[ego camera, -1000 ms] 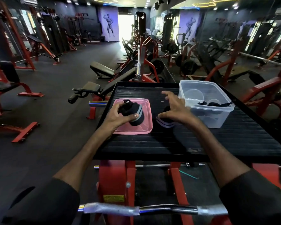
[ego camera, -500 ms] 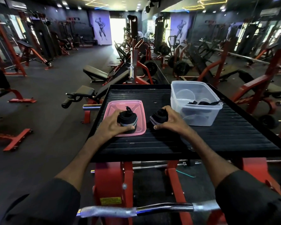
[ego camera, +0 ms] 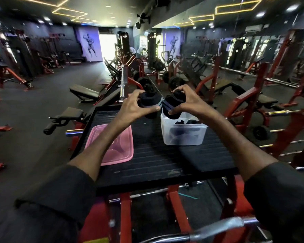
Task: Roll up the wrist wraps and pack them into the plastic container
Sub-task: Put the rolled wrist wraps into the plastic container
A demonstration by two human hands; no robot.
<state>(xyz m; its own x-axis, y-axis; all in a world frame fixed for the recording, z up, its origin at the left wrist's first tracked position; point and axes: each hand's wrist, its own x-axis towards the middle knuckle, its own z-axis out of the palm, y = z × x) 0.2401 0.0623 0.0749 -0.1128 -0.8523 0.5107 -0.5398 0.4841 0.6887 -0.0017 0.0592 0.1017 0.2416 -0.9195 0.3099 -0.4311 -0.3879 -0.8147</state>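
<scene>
Two rolled wrist wraps are held up in the air, side by side and almost touching each other. The left wrist wrap [ego camera: 148, 102] is a black roll with a grey band at its edge. The left hand [ego camera: 130, 106] grips it, with the fingers curled over the top and the thumb pressed on the lower side. The right wrist wrap [ego camera: 174, 104] is also black, and the right hand [ego camera: 191, 102] closes around it in the same way, thumb below and fingers above.

Both rolls hang above the far left part of the plastic container [ego camera: 182, 135], which is clear and open. It stands on the right side of the black platform [ego camera: 156, 158]. Some dark things lie inside the container, but I cannot tell exactly what they are.

The pink lid [ego camera: 125, 148] lies flat on the platform, to the left of the container and well apart from it. The left forearm passes above a part of the lid.

The platform has a ribbed surface and sits on a red metal frame [ego camera: 125, 216]. Around it there are gym benches and red machines on a dark floor.
</scene>
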